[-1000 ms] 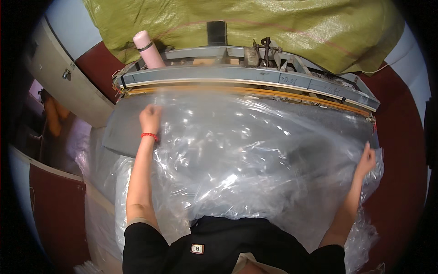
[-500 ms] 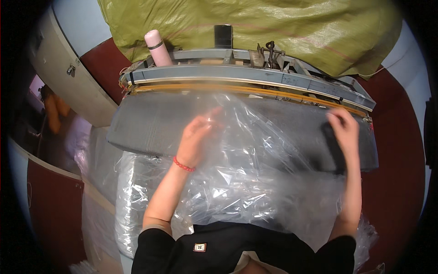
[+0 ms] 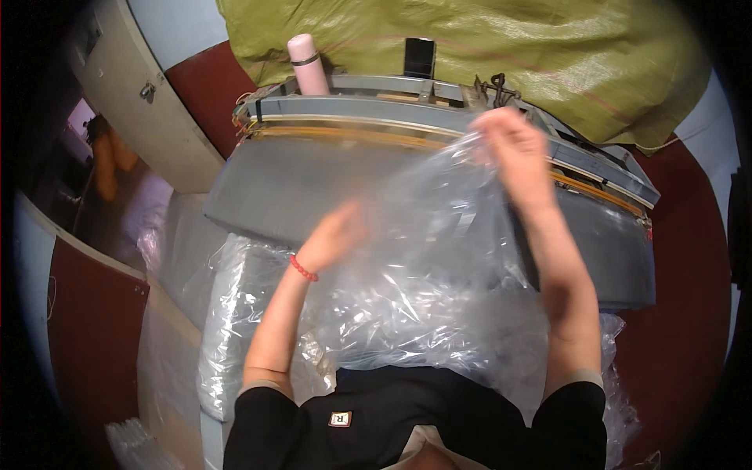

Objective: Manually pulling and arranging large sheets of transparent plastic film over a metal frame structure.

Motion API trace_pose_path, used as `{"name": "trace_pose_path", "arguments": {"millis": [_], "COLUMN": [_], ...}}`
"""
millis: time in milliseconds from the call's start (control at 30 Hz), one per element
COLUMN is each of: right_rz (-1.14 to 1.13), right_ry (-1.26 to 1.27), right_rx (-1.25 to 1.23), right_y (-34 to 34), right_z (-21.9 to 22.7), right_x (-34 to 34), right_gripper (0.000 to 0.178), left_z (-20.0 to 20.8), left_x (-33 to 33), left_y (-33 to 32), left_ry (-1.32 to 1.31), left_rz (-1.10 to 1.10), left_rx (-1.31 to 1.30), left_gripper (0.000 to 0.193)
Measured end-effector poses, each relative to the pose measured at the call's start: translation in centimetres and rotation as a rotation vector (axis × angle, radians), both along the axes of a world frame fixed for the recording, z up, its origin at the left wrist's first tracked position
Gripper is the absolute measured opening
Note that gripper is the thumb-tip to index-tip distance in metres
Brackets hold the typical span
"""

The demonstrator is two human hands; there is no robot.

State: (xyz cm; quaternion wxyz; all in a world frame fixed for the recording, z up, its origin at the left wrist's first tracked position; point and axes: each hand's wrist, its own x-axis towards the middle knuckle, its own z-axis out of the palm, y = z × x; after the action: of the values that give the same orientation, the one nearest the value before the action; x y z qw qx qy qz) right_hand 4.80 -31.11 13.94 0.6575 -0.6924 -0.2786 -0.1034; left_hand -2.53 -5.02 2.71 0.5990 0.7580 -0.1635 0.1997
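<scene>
Pinching a gathered edge of clear plastic film (image 3: 439,290), the right hand (image 3: 518,157) is raised in front of the grey metal bar (image 3: 329,108). Lower and to its left, the left hand (image 3: 338,231), a red beaded bracelet (image 3: 304,269) at its wrist, is blurred; whether its fingers close on film cannot be told. The film hangs from the right hand down to the person's black shirt (image 3: 423,407), partly covering the long grey slab (image 3: 290,180). Beyond the bar stand a pink flask (image 3: 309,70) and a yellow-green tarp (image 3: 533,55).
</scene>
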Motion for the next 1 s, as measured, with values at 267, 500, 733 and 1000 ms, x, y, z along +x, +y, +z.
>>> {"name": "trace_pose_path", "arguments": {"millis": [267, 500, 733, 1000], "right_rz": [-1.003, -1.12, -1.281, -1.261], "right_ry": [-0.15, -0.121, 0.07, 0.217], "right_rx": [0.026, -0.027, -0.22, -0.472], "right_y": [-27.5, -41.7, -45.2, -47.6], "right_z": [-4.9, -14.7, -17.1, -18.0], "right_x": [5.8, 2.5, -2.5, -6.5], "right_gripper": [0.019, 0.022, 0.028, 0.031], "left_z": [-8.0, 7.2, -5.9, -5.8], "left_x": [-5.4, 0.0, 6.7, 12.1], "left_y": [19.6, 21.9, 21.8, 27.5], "left_ry": [1.082, -0.631, 0.06, 0.786], "left_rz": [-0.29, 1.525, 0.62, 1.009], "left_rx": [0.764, 1.063, 1.012, 0.949], "left_gripper": [0.032, 0.012, 0.047, 0.062]}}
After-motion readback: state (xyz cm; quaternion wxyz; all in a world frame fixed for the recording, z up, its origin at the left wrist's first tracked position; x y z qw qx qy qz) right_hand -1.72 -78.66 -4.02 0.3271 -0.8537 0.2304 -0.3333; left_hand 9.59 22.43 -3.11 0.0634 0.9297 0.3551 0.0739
